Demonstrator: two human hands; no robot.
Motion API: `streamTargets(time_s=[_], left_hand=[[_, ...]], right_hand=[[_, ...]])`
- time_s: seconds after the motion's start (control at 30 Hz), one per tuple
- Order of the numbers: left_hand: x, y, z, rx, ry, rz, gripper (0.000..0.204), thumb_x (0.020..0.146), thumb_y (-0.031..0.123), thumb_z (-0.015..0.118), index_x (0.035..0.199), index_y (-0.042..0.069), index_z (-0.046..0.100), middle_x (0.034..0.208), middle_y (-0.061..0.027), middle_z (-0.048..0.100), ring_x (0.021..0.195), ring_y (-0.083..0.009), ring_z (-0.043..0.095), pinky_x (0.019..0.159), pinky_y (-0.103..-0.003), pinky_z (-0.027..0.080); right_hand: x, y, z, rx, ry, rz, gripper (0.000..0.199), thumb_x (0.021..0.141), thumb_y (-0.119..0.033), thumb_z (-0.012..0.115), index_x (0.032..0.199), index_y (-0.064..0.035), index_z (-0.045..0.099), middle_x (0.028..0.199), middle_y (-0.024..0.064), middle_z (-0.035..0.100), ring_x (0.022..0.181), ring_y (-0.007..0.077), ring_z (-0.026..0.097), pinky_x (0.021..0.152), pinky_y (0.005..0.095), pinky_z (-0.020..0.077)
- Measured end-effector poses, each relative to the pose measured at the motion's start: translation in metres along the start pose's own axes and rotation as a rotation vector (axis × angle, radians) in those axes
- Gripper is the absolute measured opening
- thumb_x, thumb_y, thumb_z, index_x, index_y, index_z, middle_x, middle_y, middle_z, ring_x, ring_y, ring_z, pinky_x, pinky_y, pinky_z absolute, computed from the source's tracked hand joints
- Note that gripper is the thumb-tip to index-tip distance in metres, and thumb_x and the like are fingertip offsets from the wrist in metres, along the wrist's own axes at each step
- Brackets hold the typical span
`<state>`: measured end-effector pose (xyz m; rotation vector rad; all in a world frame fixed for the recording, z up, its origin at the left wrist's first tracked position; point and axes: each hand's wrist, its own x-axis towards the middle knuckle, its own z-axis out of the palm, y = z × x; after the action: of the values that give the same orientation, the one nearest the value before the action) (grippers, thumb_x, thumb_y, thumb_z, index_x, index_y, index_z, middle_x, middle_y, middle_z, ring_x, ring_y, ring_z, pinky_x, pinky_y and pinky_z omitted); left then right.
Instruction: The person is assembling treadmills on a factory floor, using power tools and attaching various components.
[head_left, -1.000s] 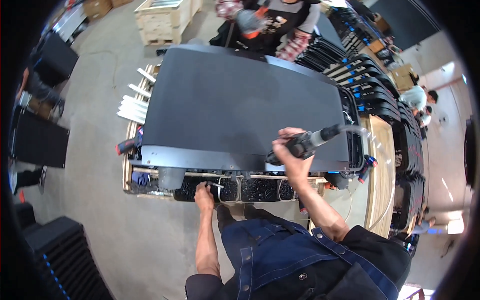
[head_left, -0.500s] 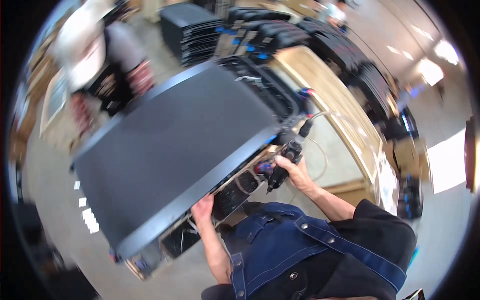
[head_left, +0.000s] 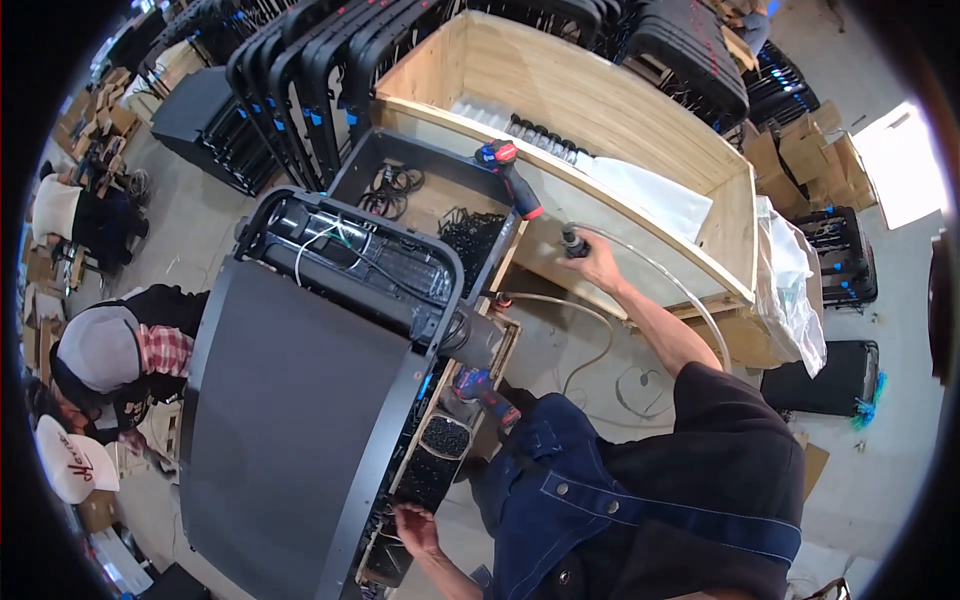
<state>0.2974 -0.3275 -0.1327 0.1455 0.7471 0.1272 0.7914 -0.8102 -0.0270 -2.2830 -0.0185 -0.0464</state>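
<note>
A treadmill deck with a black belt (head_left: 300, 400) and grey side rails lies before me. At its far end the motor compartment (head_left: 350, 250) is uncovered, with a motor and loose wires showing. My right hand (head_left: 598, 262) grips a black air screwdriver (head_left: 574, 241), seen nearly end-on, beside the big wooden crate; a clear hose (head_left: 670, 275) runs close by. Down at the near side rail, my left hand (head_left: 417, 530) has its fingers curled over the edge of a narrow parts tray (head_left: 425, 484) of small black pieces. Whatever those fingertips pinch is hidden.
One cordless driver (head_left: 485, 392) stands by the near rail, another (head_left: 512, 180) on the crate's edge. A grey bin (head_left: 345, 185) holds black rings and small parts. The wooden crate (head_left: 600, 80) stands behind. A co-worker (head_left: 125, 345) leans at the treadmill's left side; treadmill frames (head_left: 320, 90) stand beyond.
The view has turned and sharpened. My right hand has moved with the screwdriver from the treadmill's edge toward the crate. My left hand has gone from the side rail to the parts tray.
</note>
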Motion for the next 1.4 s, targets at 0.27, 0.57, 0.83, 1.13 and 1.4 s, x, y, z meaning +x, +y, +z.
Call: streamTargets(time_s=[0.27, 0.57, 0.83, 1.13, 1.4], left_hand=[[-0.049, -0.1, 0.01, 0.308, 0.673, -0.196, 0.013, 0.098, 0.024, 0.067, 0.099, 0.011, 0.067, 0.085, -0.0017, 0.066, 0.079, -0.0156, 0.063, 0.068, -0.032, 0.054], [-0.033, -0.12, 0.013, 0.818, 0.75, -0.236, 0.026, 0.092, 0.021, 0.067, 0.113, 0.005, 0.064, 0.088, -0.0042, 0.063, 0.076, -0.0171, 0.063, 0.064, -0.031, 0.053], [0.01, -0.128, 0.039, 0.908, 0.7, -0.186, 0.032, 0.095, 0.032, 0.068, 0.116, 0.007, 0.065, 0.1, -0.0062, 0.067, 0.086, -0.0187, 0.066, 0.071, -0.032, 0.055], [0.006, -0.149, 0.044, 0.993, 0.709, -0.167, 0.037, 0.095, 0.034, 0.068, 0.114, 0.003, 0.069, 0.099, -0.0074, 0.071, 0.087, -0.0169, 0.069, 0.074, -0.032, 0.057], [0.038, -0.124, 0.038, 1.091, 0.791, 0.084, 0.029, 0.095, 0.03, 0.068, 0.106, 0.003, 0.071, 0.087, -0.0039, 0.07, 0.072, -0.0114, 0.065, 0.063, -0.027, 0.053]], right_hand=[[0.093, 0.131, 0.126, 0.12, -0.087, 0.208, 0.054, 0.064, -0.01, 0.092, 0.112, -0.0031, 0.069, 0.098, 0.0096, 0.074, 0.093, 0.0225, 0.069, 0.09, 0.0375, 0.0538], [0.099, 0.156, 0.123, 0.16, -0.106, 0.198, 0.06, 0.08, -0.008, 0.079, 0.135, -0.0028, 0.056, 0.127, 0.0157, 0.065, 0.116, 0.0264, 0.063, 0.101, 0.0399, 0.0492], [-0.042, -0.019, -0.003, 0.303, -0.552, 0.22, 0.033, 0.093, -0.016, 0.072, 0.121, 0.0006, 0.065, 0.095, 0.0094, 0.072, 0.09, 0.0122, 0.067, 0.081, 0.0296, 0.0534], [-0.097, 0.092, 0.185, 0.386, -0.331, 0.426, 0.081, 0.079, -0.008, 0.082, 0.148, -0.0019, 0.041, 0.132, 0.0136, 0.057, 0.112, 0.0228, 0.059, 0.091, 0.0373, 0.0522], [-0.016, 0.219, 0.264, 1.137, -0.168, 0.495, 0.042, 0.091, -0.016, 0.07, 0.126, 0.0012, 0.057, 0.115, 0.0173, 0.064, 0.113, 0.0289, 0.057, 0.104, 0.0476, 0.0444]])
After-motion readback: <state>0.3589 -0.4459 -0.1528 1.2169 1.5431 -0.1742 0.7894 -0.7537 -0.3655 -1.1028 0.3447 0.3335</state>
